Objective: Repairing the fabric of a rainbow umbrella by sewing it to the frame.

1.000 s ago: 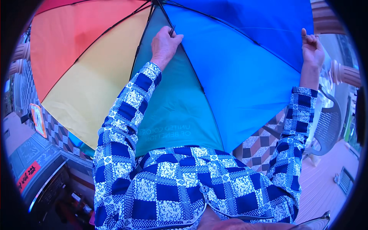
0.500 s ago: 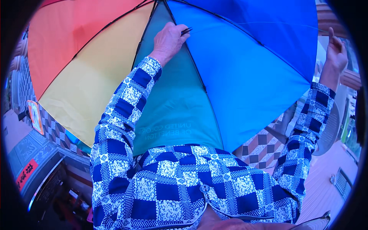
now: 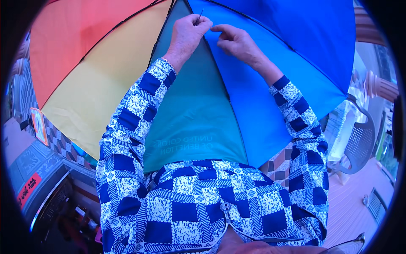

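A large open umbrella (image 3: 190, 106) spreads before me with its ribbed inside toward me, in red, yellow, green and blue panels. Near its top, my left hand (image 3: 188, 38) is closed with its fingertips pinched at a thin black umbrella rib (image 3: 218, 75). A short, thin dark piece (image 3: 200, 16) pokes up from those fingers; its kind is unclear. Just right of them is my right hand (image 3: 241, 44), its index finger pointing at the left fingertips and its other fingers curled in. Whatever the curled fingers hold is hidden, and no thread shows between the hands.
A grey perforated chair (image 3: 359, 142) stands at the right, near a fluted column (image 3: 382, 88). Patterned tiles (image 3: 279, 167) show beneath the umbrella. At lower left are a red paper strip (image 3: 28, 190) and a dark opening (image 3: 63, 220).
My right hand has come in from the far right to beside my left hand. The thin thread stretched between them is no longer visible. The dark piece in my left fingers now points upward.
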`<action>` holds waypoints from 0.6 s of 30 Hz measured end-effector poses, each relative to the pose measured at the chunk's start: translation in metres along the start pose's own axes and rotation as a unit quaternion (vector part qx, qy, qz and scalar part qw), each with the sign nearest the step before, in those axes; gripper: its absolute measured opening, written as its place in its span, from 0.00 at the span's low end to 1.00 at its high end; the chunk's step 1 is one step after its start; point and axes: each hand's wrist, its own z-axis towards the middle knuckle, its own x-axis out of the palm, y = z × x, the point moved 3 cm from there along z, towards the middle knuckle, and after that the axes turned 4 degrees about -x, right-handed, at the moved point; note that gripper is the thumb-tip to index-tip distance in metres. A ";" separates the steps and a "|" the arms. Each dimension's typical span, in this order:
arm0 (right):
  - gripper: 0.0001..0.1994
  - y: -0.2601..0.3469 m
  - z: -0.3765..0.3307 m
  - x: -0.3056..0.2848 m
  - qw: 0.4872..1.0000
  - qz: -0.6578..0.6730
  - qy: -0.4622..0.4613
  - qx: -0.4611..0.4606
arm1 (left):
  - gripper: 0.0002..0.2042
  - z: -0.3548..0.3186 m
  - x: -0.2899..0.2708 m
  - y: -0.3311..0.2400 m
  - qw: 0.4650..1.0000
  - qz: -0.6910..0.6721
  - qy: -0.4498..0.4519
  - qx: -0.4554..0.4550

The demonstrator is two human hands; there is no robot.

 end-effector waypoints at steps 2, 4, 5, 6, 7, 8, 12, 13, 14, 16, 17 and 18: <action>0.10 -0.001 0.009 0.008 0.999 0.021 -0.008 0.026 | 0.08 -0.003 0.004 -0.009 1.000 0.016 0.004 0.017; 0.10 0.001 0.013 0.006 0.995 0.063 -0.019 0.075 | 0.08 -0.008 0.009 -0.023 0.998 0.049 0.006 0.049; 0.10 0.004 0.012 0.003 0.995 0.063 -0.018 0.075 | 0.08 -0.009 0.012 -0.028 0.998 0.048 0.006 0.049; 0.09 0.005 0.010 -0.002 0.994 0.057 -0.037 0.088 | 0.08 -0.010 0.014 -0.031 0.998 0.043 0.004 0.050; 0.09 0.006 0.010 -0.004 0.992 0.052 -0.056 0.099 | 0.07 -0.010 0.015 -0.032 0.998 0.038 0.002 0.053; 0.08 0.007 0.009 -0.006 0.990 0.046 -0.075 0.110 | 0.07 -0.010 0.015 -0.032 0.998 0.033 0.001 0.056; 0.06 0.008 0.008 -0.006 0.980 0.121 -0.124 0.100 | 0.09 -0.007 0.016 -0.027 0.994 -0.008 -0.044 0.095; 0.06 0.006 0.008 -0.005 0.980 0.121 -0.124 0.101 | 0.09 -0.006 0.017 -0.023 0.995 -0.008 -0.044 0.094; 0.06 0.003 0.009 -0.004 0.973 0.164 -0.131 0.099 | 0.08 -0.005 0.017 -0.019 0.996 -0.009 -0.043 0.077; 0.05 -0.002 0.009 -0.002 0.952 0.251 -0.146 0.093 | 0.06 -0.004 0.018 -0.010 0.998 -0.009 -0.042 0.045; 0.05 -0.002 0.009 0.000 0.952 0.252 -0.145 0.095 | 0.06 -0.004 0.018 -0.009 0.998 -0.008 -0.042 0.042; 0.05 -0.003 0.009 0.003 0.948 0.265 -0.146 0.098 | 0.06 -0.005 0.018 -0.009 0.998 -0.030 -0.045 0.039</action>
